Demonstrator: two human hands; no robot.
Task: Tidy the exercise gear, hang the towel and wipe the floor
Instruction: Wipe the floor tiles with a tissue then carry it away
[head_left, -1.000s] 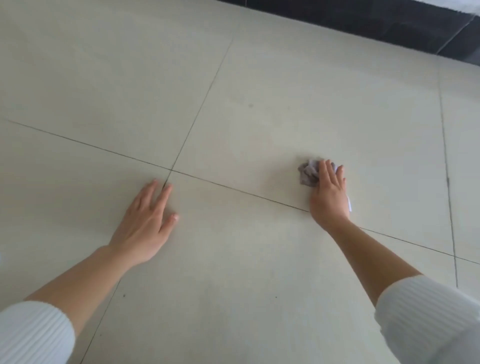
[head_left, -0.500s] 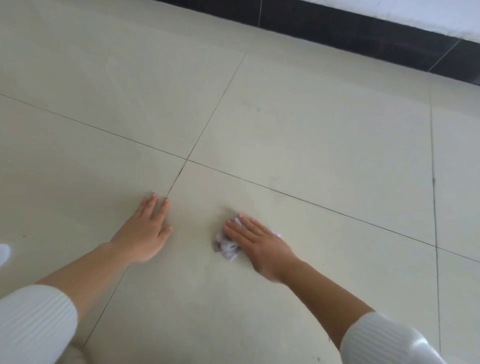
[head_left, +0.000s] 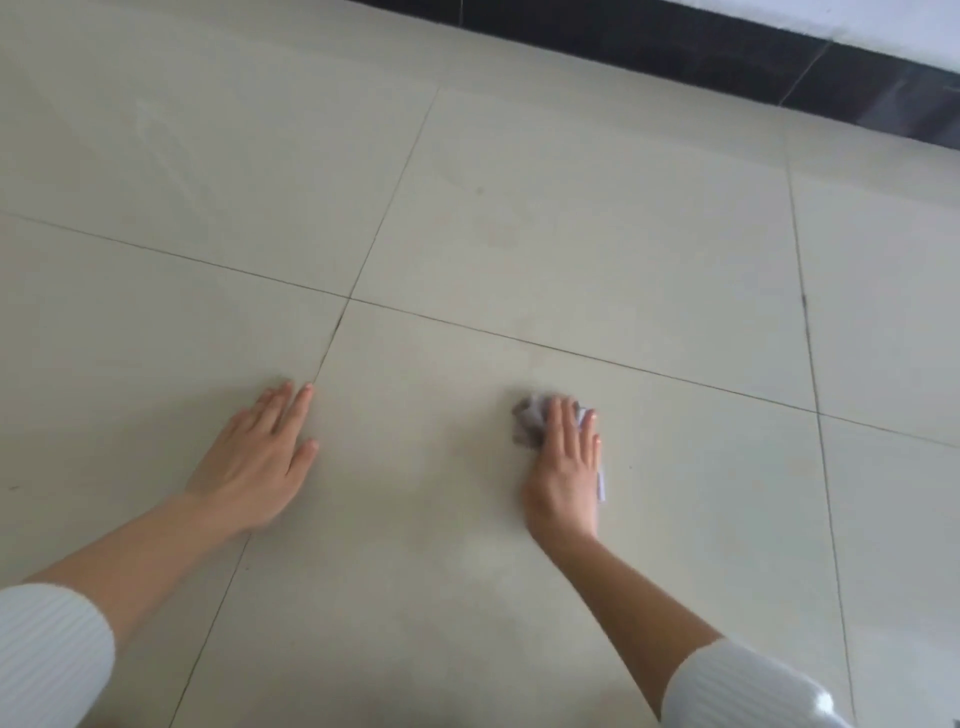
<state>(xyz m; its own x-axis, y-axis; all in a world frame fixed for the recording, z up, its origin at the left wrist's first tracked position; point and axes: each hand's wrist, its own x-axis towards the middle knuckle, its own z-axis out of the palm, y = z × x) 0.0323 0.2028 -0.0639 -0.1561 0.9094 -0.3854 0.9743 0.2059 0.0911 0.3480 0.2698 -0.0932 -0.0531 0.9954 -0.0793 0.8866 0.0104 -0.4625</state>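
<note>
A small crumpled grey-white cloth (head_left: 527, 423) lies on the pale tiled floor (head_left: 571, 234), mostly covered by my right hand (head_left: 566, 467). That hand presses flat on the cloth with straight fingers pointing away from me. A bit of the cloth sticks out past the fingertips and along the hand's right side. My left hand (head_left: 260, 462) rests flat on the floor to the left, fingers straight, next to a tile joint. Both forearms are bare below white ribbed sleeves.
Large beige tiles with dark grout lines fill the view. A black skirting band (head_left: 727, 57) runs along the far top right, with a white wall above it. A small dark speck (head_left: 480, 191) marks the far tile.
My right hand with the cloth swept from the far right toward the left hand, then back to the right. The left hand stayed planted on the floor.
</note>
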